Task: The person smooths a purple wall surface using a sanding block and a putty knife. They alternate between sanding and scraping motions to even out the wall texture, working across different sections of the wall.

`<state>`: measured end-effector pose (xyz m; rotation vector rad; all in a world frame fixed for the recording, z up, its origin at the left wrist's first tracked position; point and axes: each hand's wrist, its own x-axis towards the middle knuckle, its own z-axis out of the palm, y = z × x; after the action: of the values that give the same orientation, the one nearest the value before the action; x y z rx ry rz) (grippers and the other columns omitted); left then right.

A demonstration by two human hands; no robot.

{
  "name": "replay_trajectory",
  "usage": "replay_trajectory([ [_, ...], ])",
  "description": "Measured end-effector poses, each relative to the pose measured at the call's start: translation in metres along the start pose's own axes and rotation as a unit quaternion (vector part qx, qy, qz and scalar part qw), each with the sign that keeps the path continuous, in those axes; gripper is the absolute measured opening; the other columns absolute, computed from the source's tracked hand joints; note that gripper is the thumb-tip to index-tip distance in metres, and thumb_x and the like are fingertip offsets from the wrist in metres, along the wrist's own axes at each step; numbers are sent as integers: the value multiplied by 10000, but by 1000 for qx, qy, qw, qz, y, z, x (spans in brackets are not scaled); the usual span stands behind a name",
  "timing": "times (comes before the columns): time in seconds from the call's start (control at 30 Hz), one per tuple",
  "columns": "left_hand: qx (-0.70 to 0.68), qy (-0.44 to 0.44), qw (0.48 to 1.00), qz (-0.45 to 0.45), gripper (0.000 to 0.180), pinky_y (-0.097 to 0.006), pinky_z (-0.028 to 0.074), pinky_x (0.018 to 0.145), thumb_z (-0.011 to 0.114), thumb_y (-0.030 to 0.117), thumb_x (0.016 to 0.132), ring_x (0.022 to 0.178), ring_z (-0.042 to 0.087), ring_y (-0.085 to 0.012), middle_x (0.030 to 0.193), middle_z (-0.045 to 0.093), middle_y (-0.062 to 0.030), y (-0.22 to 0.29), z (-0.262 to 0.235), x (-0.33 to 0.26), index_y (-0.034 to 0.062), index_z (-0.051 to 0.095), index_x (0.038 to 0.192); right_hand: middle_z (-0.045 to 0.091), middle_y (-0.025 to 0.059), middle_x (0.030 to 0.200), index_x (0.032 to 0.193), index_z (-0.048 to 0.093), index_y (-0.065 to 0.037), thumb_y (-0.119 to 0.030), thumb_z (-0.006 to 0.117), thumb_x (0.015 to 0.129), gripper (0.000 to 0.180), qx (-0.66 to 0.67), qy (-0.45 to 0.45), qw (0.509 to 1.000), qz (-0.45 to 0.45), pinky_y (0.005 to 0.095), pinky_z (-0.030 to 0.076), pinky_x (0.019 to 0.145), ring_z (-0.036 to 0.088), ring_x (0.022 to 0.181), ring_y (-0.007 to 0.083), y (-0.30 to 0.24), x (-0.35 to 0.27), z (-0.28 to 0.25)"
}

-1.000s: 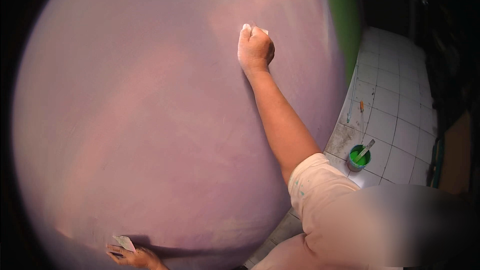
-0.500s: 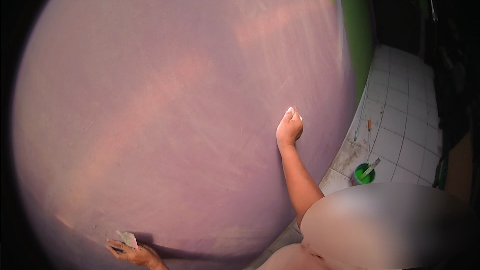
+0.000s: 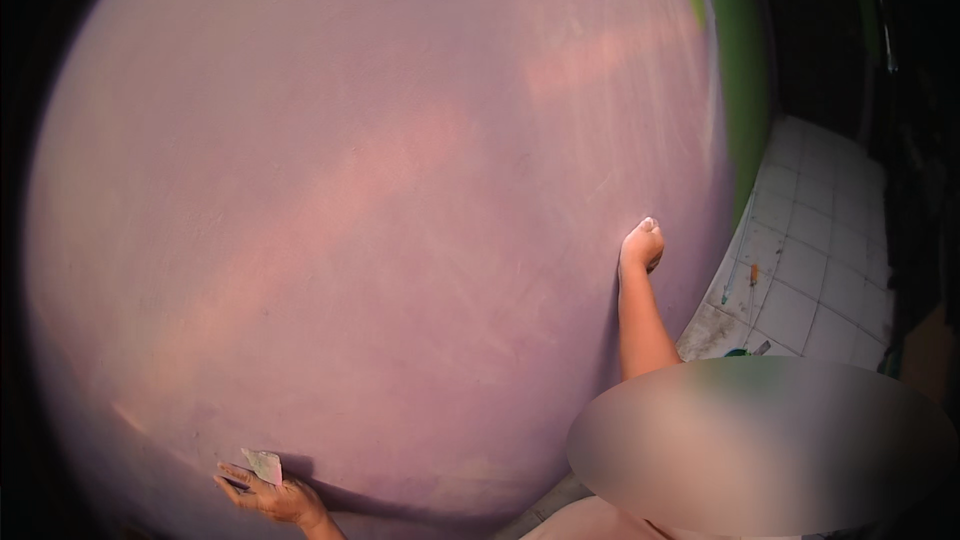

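Note:
A large, curved surface (image 3: 400, 240) in dusty purple fills most of the view, with pale streaks on it. My left hand (image 3: 285, 502) is at its lower left, partly closed with some fingers spread. A small, worn, grey-green piece with a pink edge, which looks like sandpaper (image 3: 263, 466), is held in it, standing up past the fingers and casting a shadow. My right hand (image 3: 642, 246) is closed in a fist against the purple surface, on its right side. What the right fingers hold, if anything, is hidden.
Green paintwork (image 3: 745, 70) borders the purple on the right. Beyond lies a white tiled floor (image 3: 815, 250) with an orange-and-blue thin item (image 3: 753, 273). The rim of a green paint pot (image 3: 738, 352) with a flat stick (image 3: 762, 348) peeks above a blurred oval area.
My right hand has moved right and turned a little against the purple surface. My left hand stays nearly in place with its piece. The blurred area now covers most of the paint pot.

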<state>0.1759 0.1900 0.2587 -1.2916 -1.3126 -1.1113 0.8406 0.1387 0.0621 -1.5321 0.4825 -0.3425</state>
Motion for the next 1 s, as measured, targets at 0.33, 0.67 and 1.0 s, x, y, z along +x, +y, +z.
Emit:
replay_trajectory([
  [0.33, -42, 28, 999, 9, 639, -444, 555, 971, 522, 92, 971, 1285, 527, -368, 1522, 347, -195, -14, 9, -5, 157, 320, 1574, 407, 70, 550, 587, 374, -119, -166, 718, 875, 451, 324, -141, 743, -569, 377, 352, 449, 419, 457, 243, -237, -217, -111],
  [0.67, 16, 33, 999, 34, 581, -394, 598, 920, 477, 369, 1031, 1199, 590, -342, 1470, 376, -212, -9, 16, -3, 103, 384, 1540, 693, 192, 1205, 1138, 717, -16, -356, 509, 979, 429, -373, -292, 875, 100, 443, 496, 1000, 646, 1157, 370, 180, -11, -92],
  [1.0, -196, -96, 971, 96, 517, -430, 375, 1133, 429, 204, 1054, 1386, 380, -347, 1505, 370, -222, -49, -28, -14, 81, 357, 1551, 697, 240, 1098, 1177, 671, -19, -322, 589, 940, 393, -452, -372, 803, -113, 485, 524, 901, 673, 1031, 404, 264, -4, -261],
])
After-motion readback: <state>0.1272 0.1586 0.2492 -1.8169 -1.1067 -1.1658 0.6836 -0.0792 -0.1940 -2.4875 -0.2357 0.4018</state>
